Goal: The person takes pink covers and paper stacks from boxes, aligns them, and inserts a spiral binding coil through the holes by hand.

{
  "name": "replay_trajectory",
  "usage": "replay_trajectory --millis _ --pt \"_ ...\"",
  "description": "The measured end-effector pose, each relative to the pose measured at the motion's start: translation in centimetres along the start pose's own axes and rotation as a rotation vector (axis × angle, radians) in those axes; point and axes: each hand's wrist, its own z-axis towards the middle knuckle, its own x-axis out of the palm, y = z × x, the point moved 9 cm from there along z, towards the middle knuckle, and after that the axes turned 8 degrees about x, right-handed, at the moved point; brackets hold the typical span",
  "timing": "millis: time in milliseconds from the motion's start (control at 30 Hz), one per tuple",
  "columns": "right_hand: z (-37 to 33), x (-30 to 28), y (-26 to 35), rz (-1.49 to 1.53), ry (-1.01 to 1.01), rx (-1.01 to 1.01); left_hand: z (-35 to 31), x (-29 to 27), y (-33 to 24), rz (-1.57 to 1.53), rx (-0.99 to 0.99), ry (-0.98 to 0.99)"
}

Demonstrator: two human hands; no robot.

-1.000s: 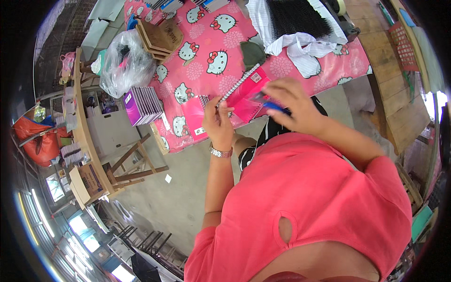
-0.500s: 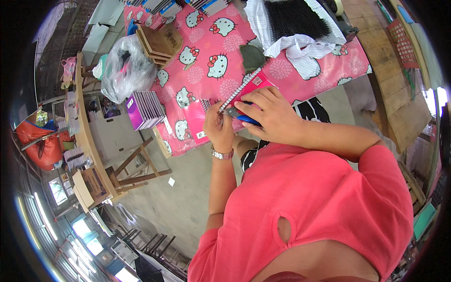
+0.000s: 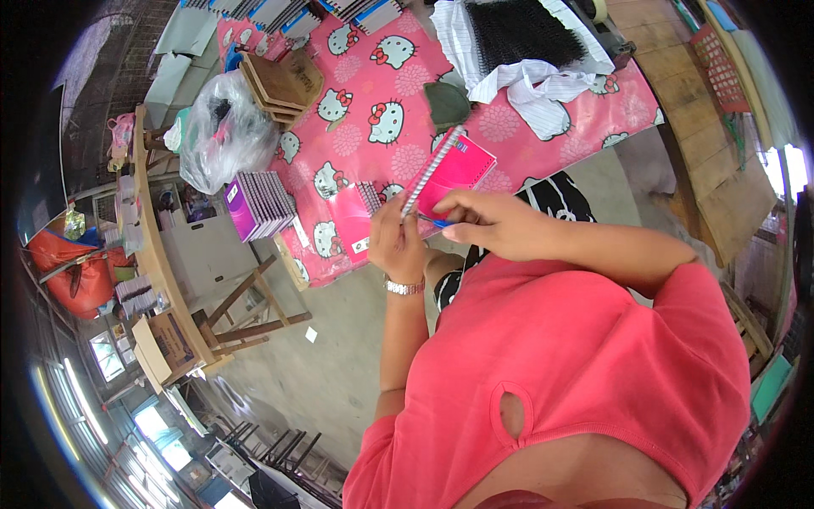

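Observation:
A pink spiral-bound notebook (image 3: 465, 170) is held tilted over the table's near edge, its coil along the left side. My left hand (image 3: 398, 246) is closed on the lower end of the coil, a metal watch on its wrist. Close beside it, my right hand (image 3: 496, 224) is wrapped round blue-handled pliers (image 3: 442, 223). Only a bit of blue shows under the fingers, and the jaws are hard to make out near the coil's lower end. To the left, more pink notebooks (image 3: 346, 222) lie on the table.
Purple spiral notebooks (image 3: 259, 205) are stacked at the table's left edge. Behind them are a clear plastic bag (image 3: 222, 127) and wooden boards (image 3: 284, 81). A dark green piece (image 3: 447, 105) lies beyond the notebook. Black coils (image 3: 526, 38) rest on white cloth at the back right.
The notebook has turned over from the face with a white label to a printed cover. My right hand has rolled over, hiding most of the pliers.

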Motion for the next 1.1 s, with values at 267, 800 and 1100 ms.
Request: replay_trajectory --millis 267,800,1100 --pt "-2.4 -14.3 -2.0 -0.946 -0.846 -0.425 -7.4 -7.8 10.2 -0.560 -0.833 -0.550" --pt "6.0 -28.4 6.3 -1.146 -1.103 -0.117 -11.5 -8.1 11.9 0.281 -0.738 -0.122" --pt "6.7 -28.5 7.3 -1.117 -1.307 -0.111 -11.4 -7.8 12.3 0.208 -0.768 -0.099"
